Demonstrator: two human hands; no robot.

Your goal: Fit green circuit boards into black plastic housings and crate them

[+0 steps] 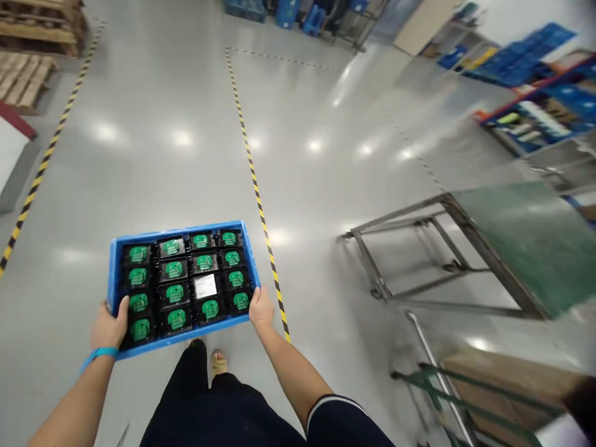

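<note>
Gripping a blue plastic crate [186,335] near its lower corners, the left hand [108,324] and right hand [261,306] each lay a thumb along its edge; we cannot tell how the largely hidden other fingers stand. We record the crate held above the grey floor [307,192], bearing rows of black plastic housings [162,302] with green circuit boards [174,269] and one white label [205,286]. We note yellow-and-black floor tape [254,167] just right, a green-topped metal trolley [521,242] well apart.

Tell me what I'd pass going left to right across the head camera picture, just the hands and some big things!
White thing with a red edge → left hand → blue tray → right hand → green-topped metal cart.
</note>
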